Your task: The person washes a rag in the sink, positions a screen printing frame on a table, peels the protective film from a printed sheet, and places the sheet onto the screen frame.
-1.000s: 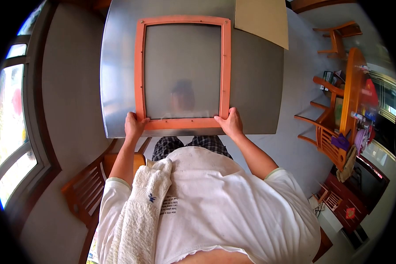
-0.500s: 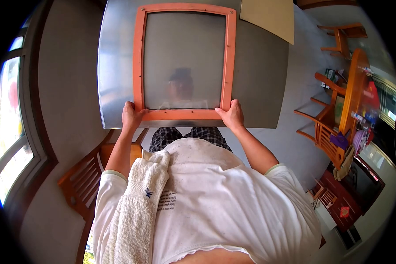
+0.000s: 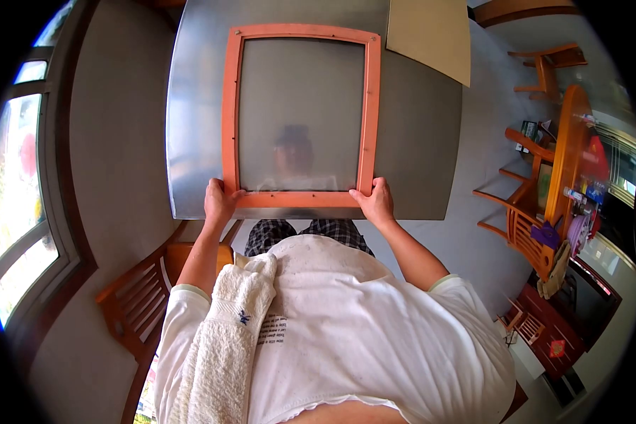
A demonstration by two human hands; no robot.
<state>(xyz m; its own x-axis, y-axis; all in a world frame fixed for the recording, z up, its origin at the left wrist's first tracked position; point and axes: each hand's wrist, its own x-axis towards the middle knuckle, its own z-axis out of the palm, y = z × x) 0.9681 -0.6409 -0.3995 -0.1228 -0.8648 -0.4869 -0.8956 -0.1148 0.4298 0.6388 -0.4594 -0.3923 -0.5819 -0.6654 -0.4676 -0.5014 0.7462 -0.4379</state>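
Note:
A salmon-orange rectangular frame [image 3: 230, 113] lies on the grey metal-topped table [image 3: 420, 141], its near bar close to the table's front edge. Inside the frame is a smooth grey surface [image 3: 300, 85] that faintly reflects a person; whether it is a panel, a mesh or the tabletop, I cannot tell. My left hand [image 3: 220, 201] is closed around the near left corner, thumb on top of the bar. At the near right corner, my right hand [image 3: 376, 202] grips in the same way. The undersides of both grips are hidden.
A tan board [image 3: 431, 39] lies at the table's far right. To my left are a wooden chair [image 3: 131, 293] and a window [image 3: 21, 169]. A cluttered wooden table [image 3: 569, 152] with chairs stands to the right. A white towel [image 3: 222, 346] hangs over my shoulder.
The whole view has shifted, so the table, frame and hands appear lower in the picture. Both hands keep hold of the same corners, and the frame's place on the table looks unchanged.

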